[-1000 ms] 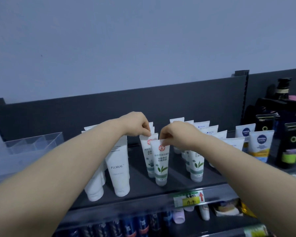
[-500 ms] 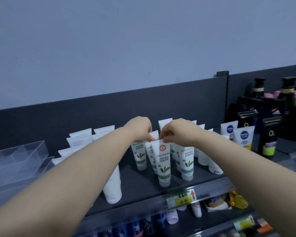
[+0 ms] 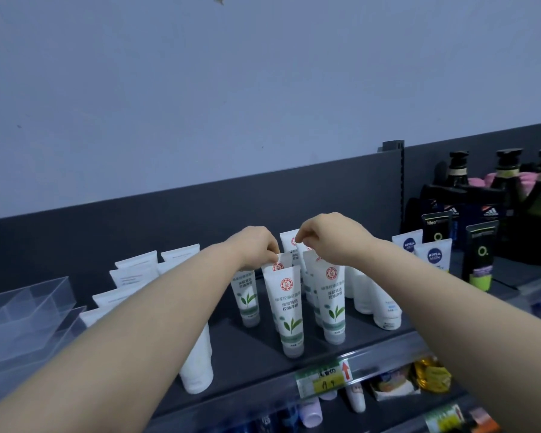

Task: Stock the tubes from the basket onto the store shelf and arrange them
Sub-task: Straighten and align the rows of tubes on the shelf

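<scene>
On the dark shelf, centre of the head view, a cluster of green-leaf tubes stands cap-down, crimped ends up, in short rows running near to far. Front tube stands upright nearest the shelf edge, nothing touching it. Left hand reaches in from the near left. Its grip is clamped on the crimp of the second tube, just behind the front tube, fingers curled down over the top edge. Right hand comes from the near right and hovers over the far tubes of the cluster with fingers curled and thumb and forefinger tips close together. Cannot tell whether that grip has a crimp in it or is just closed above the tops.

Left of the cluster, plain white tubes stand partly hidden by the left forearm. Clear plastic bins are at far left. Right of the cluster are more white tubes, then Nivea tubes, a black tube and dark bottles at the far right. Price tag sits on the shelf's front rail, below the front tube.
</scene>
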### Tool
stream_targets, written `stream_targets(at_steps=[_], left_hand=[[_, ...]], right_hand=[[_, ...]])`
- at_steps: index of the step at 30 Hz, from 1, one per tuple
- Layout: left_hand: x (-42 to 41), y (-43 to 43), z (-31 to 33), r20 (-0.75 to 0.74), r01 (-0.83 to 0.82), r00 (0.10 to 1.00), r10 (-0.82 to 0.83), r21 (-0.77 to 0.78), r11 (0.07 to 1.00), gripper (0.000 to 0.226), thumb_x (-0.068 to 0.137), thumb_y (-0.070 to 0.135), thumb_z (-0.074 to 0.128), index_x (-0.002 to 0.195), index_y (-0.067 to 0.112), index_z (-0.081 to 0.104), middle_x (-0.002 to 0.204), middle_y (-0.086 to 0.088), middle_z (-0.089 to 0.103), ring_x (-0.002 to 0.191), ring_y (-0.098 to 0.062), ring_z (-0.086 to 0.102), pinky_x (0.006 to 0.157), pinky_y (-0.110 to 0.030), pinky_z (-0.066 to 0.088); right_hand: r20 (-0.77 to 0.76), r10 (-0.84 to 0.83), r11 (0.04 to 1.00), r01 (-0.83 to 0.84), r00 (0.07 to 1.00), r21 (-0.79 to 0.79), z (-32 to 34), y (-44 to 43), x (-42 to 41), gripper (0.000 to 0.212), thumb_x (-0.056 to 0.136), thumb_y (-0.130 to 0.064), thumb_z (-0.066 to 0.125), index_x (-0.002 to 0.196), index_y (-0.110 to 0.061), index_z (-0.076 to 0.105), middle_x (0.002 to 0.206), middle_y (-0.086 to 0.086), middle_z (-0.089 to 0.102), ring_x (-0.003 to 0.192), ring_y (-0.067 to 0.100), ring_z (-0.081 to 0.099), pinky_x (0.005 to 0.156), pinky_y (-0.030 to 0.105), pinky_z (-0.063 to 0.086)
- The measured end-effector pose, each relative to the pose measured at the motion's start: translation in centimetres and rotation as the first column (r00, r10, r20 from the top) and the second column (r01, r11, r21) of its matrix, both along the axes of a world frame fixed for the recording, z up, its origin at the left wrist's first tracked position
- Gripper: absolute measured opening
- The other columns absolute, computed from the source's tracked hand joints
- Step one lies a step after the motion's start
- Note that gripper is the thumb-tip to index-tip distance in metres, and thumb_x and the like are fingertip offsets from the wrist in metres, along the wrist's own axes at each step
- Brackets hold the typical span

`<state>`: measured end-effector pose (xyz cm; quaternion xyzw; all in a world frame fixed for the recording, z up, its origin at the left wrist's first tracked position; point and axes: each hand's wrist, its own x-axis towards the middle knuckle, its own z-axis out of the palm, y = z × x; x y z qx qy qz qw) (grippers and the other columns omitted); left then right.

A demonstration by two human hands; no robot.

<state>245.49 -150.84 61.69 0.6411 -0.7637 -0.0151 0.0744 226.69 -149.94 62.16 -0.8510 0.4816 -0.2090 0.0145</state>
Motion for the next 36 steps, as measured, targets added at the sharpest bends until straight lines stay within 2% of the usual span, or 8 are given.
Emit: stream_targets(at_steps=[4,6,8,11,19,29,34,36], left_hand=[[1.4,0.2,1.0,-0.12,-0.004,0.993,0.004,-0.006,1.0,0.016,0.088,0.028,0.062,0.098,0.026,0.073,0.098,0.012,0.068,0.09,-0.01,0.063,0.081,-0.028,0.053],[2.8,0.3,1.9,-0.161,-0.062,0.986,0.051,-0.062,0.996,0.016,0.088,0.023,0.06,0.096,0.023,0.074,0.098,0.011,0.07,0.092,-0.009,0.063,0.081,-0.028,0.052],[4.7,0.2,2.6,-0.107,-0.155,0.984,0.141,-0.135,0.979,0.019,0.089,0.018,0.057,0.095,0.021,0.074,0.102,0.009,0.069,0.094,-0.012,0.063,0.084,-0.033,0.054],[7.1,-0.1,3.2,0.003,-0.236,0.971,0.239,-0.148,0.96,0.017,0.087,0.018,0.059,0.095,0.024,0.073,0.104,0.007,0.069,0.092,-0.015,0.063,0.083,-0.035,0.054],[9.4,-2.6,3.0,0.115,-0.209,0.97,0.215,-0.061,0.976,0.021,0.088,0.022,0.064,0.109,0.024,0.069,0.117,0.008,0.065,0.109,-0.016,0.06,0.092,-0.034,0.051],[9.0,-4.9,2.2,0.102,-0.155,0.983,0.151,0.031,0.987,0.024,0.084,0.02,0.071,0.107,0.019,0.071,0.112,0.003,0.067,0.105,-0.018,0.062,0.095,-0.036,0.051],[7.9,-5.6,1.7,0.188,-0.131,0.975,0.121,0.042,0.99,0.022,0.082,0.018,0.071,0.104,0.018,0.073,0.11,0.002,0.069,0.103,-0.019,0.063,0.089,-0.032,0.053],[7.5,-5.8,1.5,0.237,-0.137,0.964,0.124,0.041,0.99,0.023,0.082,0.017,0.07,0.105,0.015,0.072,0.108,0.0,0.07,0.102,-0.021,0.063,0.084,-0.031,0.053]], right_hand=[[0.017,0.016,1.0,-0.016,1.0,-0.001,0.5,-0.2,1.3,0.03,0.097,-0.019,0.042,0.109,-0.031,0.066,0.112,-0.009,0.066,0.068,0.01,0.053,0.074,0.033,0.054],[0.023,0.031,1.0,-0.031,0.999,-0.003,0.8,-0.3,2.4,0.03,0.096,-0.018,0.043,0.109,-0.032,0.067,0.113,-0.009,0.066,0.08,0.012,0.06,0.079,0.035,0.055],[0.024,0.055,0.998,-0.055,0.998,0.006,1.2,-0.7,3.8,0.029,0.095,-0.017,0.046,0.11,-0.031,0.067,0.113,-0.009,0.067,0.095,0.015,0.063,0.083,0.037,0.055],[0.01,0.098,0.994,-0.099,0.995,0.04,1.5,-1.4,6.4,0.026,0.092,-0.017,0.053,0.109,-0.028,0.067,0.109,-0.008,0.069,0.094,0.016,0.064,0.085,0.038,0.055],[-0.193,0.16,0.983,-0.139,0.968,0.116,0.4,-4.3,12.1,0.029,0.087,-0.02,0.065,0.115,-0.027,0.066,0.113,-0.008,0.067,0.104,0.017,0.061,0.081,0.034,0.054],[-0.21,0.073,0.992,-0.049,0.975,0.116,0.1,-5.9,10.7,0.019,0.083,-0.016,0.066,0.094,-0.03,0.073,0.094,-0.006,0.073,0.078,0.015,0.067,0.075,0.034,0.057],[-0.198,0.031,0.992,-0.005,0.98,0.13,0.0,-6.7,8.9,0.018,0.082,-0.011,0.066,0.085,-0.027,0.074,0.078,-0.006,0.069,0.069,0.016,0.065,0.063,0.027,0.051],[-0.18,0.027,0.989,-0.001,0.983,0.145,-0.1,-7.0,8.5,0.018,0.081,-0.012,0.066,0.084,-0.028,0.074,0.08,-0.006,0.071,0.07,0.015,0.065,0.062,0.027,0.051]])
